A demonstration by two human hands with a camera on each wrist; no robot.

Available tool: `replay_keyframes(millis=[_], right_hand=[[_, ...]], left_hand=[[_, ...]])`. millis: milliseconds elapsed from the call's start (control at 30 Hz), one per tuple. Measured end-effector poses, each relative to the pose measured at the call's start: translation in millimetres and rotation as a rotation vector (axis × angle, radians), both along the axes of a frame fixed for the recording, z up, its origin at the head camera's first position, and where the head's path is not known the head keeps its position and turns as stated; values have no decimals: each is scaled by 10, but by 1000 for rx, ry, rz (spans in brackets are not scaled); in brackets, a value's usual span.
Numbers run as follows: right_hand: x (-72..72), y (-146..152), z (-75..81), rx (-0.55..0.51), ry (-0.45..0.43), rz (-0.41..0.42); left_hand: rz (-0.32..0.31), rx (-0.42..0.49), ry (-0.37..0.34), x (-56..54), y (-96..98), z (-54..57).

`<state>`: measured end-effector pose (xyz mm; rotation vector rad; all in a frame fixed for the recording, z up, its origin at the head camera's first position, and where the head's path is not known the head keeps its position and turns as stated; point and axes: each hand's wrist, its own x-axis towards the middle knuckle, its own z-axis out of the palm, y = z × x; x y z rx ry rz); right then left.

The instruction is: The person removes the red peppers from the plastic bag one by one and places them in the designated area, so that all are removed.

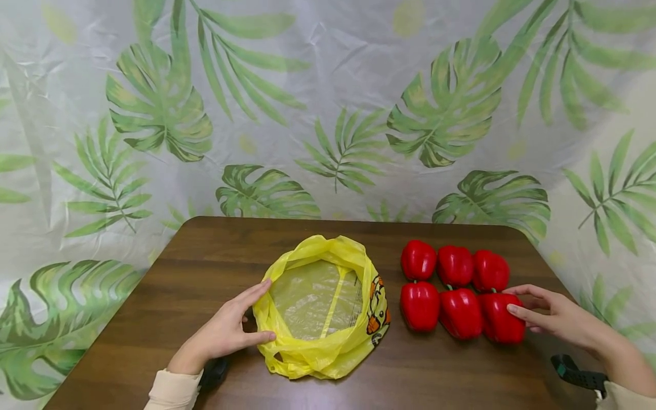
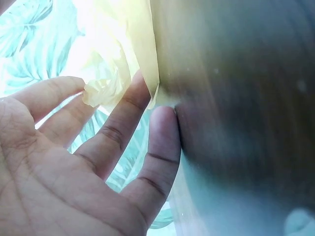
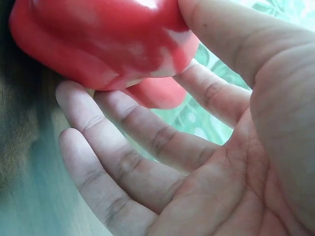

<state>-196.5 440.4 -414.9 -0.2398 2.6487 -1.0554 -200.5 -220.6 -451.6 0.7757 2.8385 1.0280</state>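
Observation:
A yellow plastic bag stands on the table with its mouth spread wide, a cartoon print on its right side. At its left side, my left hand touches the rim with extended fingers and thumb; in the left wrist view the fingertips meet the thin yellow film. To the right, several glossy red bell peppers sit in two rows. My right hand holds the front-right bell pepper between thumb and index finger. In the right wrist view, the other fingers extend below that pepper.
The dark brown wooden table has rounded far corners. Behind it hangs a pale cloth printed with green leaves. A black band is on the right wrist, and another dark band is at the left.

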Motion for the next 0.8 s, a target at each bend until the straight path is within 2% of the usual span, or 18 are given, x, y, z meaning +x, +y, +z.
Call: replay_keyframes(millis=[467,700,800], right_hand=[[62,-13,48,63,24,-18],[26,-22,113,92,52,-15],[37,-25,160,126,95,-25]], left_hand=[[-9,25,105,16,4,30],[33,41,153,39,-9,133],[68,39,172,55,-17,208]])
